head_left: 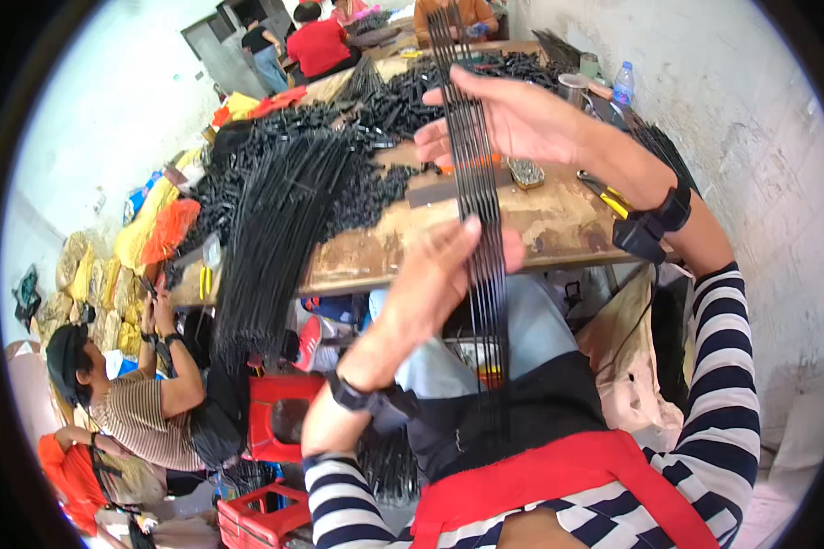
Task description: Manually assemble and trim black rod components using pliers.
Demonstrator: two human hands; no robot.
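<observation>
A flat row of several long, thin black rods stands upright in front of me, its lower end over my dark apron. My left hand grips the row around its middle, thumb across the front and fingertips showing on the far side. Higher up, my right hand is open against the rods, thumb and fingers stretched out and apart. On the wooden table, a thick bundle of similar black rods lies to the left and juts over the near edge.
Small black parts are heaped across the table. A tray of small metal pieces, yellow-handled pliers, a metal cup and a water bottle stand right. Left, a co-worker sits near red stools; others work at the far end.
</observation>
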